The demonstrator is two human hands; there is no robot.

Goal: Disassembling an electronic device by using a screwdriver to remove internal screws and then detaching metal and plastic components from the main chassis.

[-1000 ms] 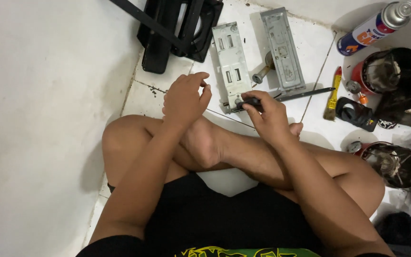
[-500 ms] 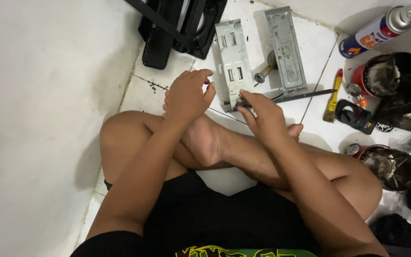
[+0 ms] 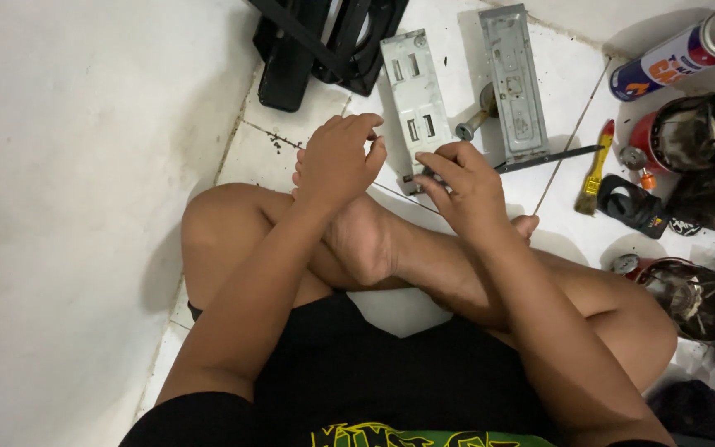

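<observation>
Watching head cam here. Right hand (image 3: 465,178) pinches dark tool tip against near end of long grey perforated metal plate (image 3: 417,103), flat on white tiled floor (image 3: 250,153) just past crossed feet. Left hand (image 3: 339,159) hovers beside plate, fingers half curled, holding nothing. Blue-orange-white spray can with silver cap (image 3: 679,51) lies far right; yellow-handled brush (image 3: 593,172) near red tin (image 3: 664,132).

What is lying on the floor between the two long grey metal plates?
A small metal cylinder piece lies on the white tile between the left grey plate and the right grey plate, seen in the head view.
</observation>
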